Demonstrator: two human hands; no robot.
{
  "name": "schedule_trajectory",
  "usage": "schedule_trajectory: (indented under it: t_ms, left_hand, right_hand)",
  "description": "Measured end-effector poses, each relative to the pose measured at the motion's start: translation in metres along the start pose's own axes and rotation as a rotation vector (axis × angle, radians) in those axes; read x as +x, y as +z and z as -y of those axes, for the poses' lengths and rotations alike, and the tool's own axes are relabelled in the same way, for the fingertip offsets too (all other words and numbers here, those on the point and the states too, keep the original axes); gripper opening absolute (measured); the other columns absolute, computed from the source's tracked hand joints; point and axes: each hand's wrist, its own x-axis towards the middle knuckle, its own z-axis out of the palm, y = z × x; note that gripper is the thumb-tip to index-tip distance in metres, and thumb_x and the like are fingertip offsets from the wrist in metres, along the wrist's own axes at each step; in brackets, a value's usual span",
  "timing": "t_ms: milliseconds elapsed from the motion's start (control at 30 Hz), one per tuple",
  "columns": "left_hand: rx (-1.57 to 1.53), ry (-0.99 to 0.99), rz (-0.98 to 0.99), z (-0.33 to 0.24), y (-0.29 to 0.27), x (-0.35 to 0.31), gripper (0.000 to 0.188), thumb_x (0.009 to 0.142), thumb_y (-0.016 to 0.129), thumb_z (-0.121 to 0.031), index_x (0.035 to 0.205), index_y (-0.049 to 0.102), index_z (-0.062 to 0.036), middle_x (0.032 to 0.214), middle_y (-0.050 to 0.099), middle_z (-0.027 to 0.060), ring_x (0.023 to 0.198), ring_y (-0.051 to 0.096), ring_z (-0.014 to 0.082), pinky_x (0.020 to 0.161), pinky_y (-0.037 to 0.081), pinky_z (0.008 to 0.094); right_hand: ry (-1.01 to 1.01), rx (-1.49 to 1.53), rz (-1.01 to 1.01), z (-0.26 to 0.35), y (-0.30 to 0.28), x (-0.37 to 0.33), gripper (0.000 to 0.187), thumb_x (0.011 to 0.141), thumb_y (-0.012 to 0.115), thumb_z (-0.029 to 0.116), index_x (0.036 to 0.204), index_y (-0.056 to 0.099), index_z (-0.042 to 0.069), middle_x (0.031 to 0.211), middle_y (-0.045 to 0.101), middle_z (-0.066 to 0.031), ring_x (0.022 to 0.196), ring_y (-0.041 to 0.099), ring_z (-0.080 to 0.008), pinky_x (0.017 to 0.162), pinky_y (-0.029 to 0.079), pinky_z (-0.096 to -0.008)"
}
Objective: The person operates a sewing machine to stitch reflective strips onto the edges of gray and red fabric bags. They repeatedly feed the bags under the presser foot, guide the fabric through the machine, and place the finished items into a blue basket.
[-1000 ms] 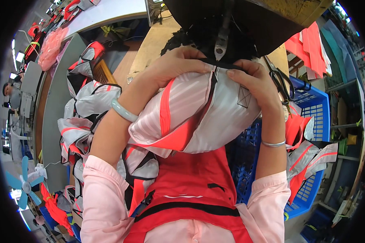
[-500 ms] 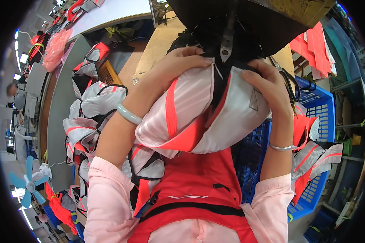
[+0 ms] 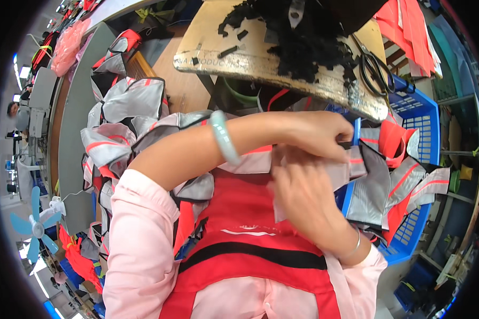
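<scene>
My left arm, with a pale green bangle, reaches across to the right. My left hand (image 3: 324,134) is closed, its fingertips pinching an edge of a sewn grey-and-coral fabric piece (image 3: 340,173) beside the blue basket. My right hand (image 3: 302,189) lies below it, over the same fabric and close to my red apron (image 3: 245,204). Its fingers are smeared by motion, so their grip does not show. Both hands and the left forearm cover much of the fabric.
Ahead stands a worn wooden work surface (image 3: 197,59) with black scraps (image 3: 298,45) and black-handled scissors (image 3: 375,69). A dark machine with a metal bar (image 3: 295,15) overhangs it. The blue basket (image 3: 435,119) at right holds fabric pieces; more grey-and-coral pieces (image 3: 133,101) pile at left.
Both hands have come down from under the machine with the fabric piece. My left hand has crossed to the right, above my right hand. The work surface and scraps now show.
</scene>
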Motion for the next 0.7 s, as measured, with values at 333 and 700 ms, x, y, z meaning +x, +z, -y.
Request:
schedule_trajectory:
  t_ms: [333, 700]
  left_hand:
    - [0.133, 0.1, -0.541, 0.012, 0.052, -0.04, 0.02, 0.083, 0.065, -0.02, 0.094, 0.065, -0.0022, 0.085, 0.065, 0.0137, 0.081, 0.064, 0.0294, 0.076, 0.049, 0.0386]
    - [-0.061, 0.329, -0.547, 0.096, 0.131, -0.096, 0.024, 0.082, 0.064, -0.011, 0.105, 0.06, -0.0054, 0.103, 0.063, 0.0139, 0.1, 0.06, 0.031, 0.084, 0.047, 0.0388]
  right_hand:
    - [0.393, 0.174, 0.03, -0.038, 0.027, -0.043, 0.022, 0.076, 0.071, 0.021, 0.084, 0.064, 0.002, 0.075, 0.066, -0.0155, 0.068, 0.065, -0.0316, 0.063, 0.05, -0.0393]
    - [0.711, 1.304, 0.242, -0.022, -0.009, -0.059, 0.009, 0.08, 0.062, 0.007, 0.083, 0.058, 0.0, 0.07, 0.059, 0.0008, 0.061, 0.053, -0.0084, 0.056, 0.041, -0.0254]
